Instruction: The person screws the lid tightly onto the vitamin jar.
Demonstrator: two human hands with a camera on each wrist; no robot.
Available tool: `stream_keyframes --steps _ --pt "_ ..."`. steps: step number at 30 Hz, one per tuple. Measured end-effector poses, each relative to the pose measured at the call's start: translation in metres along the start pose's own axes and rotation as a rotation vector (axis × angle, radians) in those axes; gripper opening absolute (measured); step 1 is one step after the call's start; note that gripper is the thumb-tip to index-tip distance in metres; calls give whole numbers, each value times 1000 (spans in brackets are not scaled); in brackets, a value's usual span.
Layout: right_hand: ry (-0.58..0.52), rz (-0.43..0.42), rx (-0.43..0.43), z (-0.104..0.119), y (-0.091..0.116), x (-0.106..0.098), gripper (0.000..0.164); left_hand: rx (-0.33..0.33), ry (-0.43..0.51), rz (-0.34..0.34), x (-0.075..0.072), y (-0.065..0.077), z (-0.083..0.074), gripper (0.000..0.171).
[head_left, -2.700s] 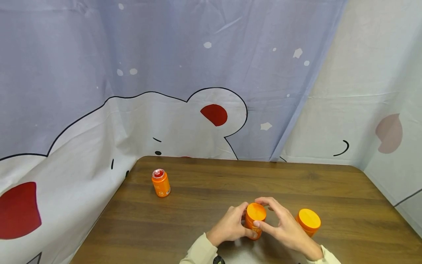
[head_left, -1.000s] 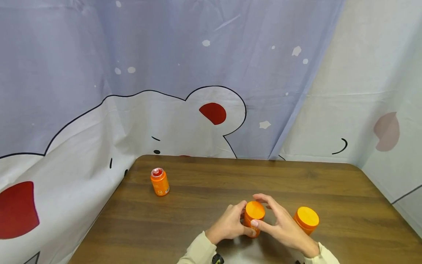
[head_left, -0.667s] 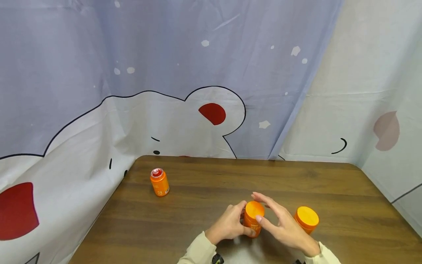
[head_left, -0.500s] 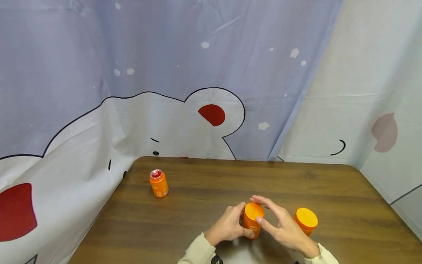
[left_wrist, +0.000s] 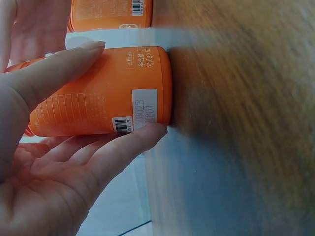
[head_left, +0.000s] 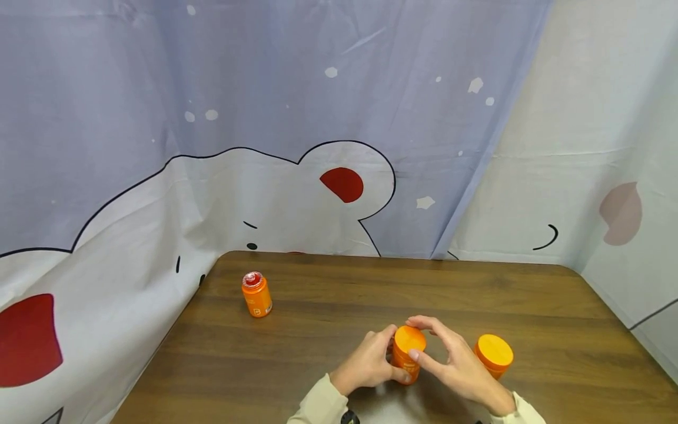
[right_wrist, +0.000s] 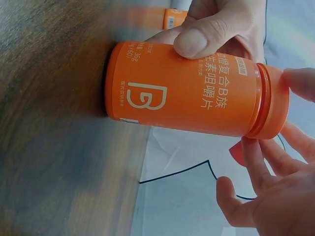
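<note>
An orange vitamin bottle (head_left: 405, 366) with a large B on its label (right_wrist: 147, 96) stands upright on the wooden table. My left hand (head_left: 368, 362) grips its body low down, thumb on one side and fingers (left_wrist: 123, 152) on the other. Around the orange screw cap (right_wrist: 273, 101), my right hand (head_left: 458, 368) has its thumb at one side and fingertips (right_wrist: 253, 150) at the opposite side. The cap sits on the bottle's neck. A second capped orange bottle (head_left: 494, 353) stands just beyond my right hand, partly hidden by it.
At the table's (head_left: 328, 294) far left stands another orange bottle (head_left: 258, 297), uncapped, with a shiny red and silver top. A printed curtain (head_left: 281, 194) hangs behind the table and along its left and right sides.
The right fingers and thumb came off the cap about 0.7 s ago, spread slightly and shifted round, and now are back at its rim. The left hand keeps its hold on the bottle.
</note>
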State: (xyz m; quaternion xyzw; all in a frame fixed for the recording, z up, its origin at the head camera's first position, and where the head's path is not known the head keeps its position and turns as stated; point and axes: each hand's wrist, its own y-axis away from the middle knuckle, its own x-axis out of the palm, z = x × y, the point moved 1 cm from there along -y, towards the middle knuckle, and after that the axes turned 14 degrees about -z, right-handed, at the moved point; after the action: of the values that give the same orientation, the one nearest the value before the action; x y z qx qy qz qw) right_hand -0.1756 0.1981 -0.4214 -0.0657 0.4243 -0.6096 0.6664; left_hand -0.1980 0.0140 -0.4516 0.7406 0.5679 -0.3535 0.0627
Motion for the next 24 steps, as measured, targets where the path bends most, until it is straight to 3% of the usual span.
stream_keyframes --steps 15,24 --pt "99 -11 71 2 1 0 57 -1 -7 -3 -1 1 0 51" --pt "27 65 -33 15 -1 -6 61 2 -26 1 0 1 0 51"
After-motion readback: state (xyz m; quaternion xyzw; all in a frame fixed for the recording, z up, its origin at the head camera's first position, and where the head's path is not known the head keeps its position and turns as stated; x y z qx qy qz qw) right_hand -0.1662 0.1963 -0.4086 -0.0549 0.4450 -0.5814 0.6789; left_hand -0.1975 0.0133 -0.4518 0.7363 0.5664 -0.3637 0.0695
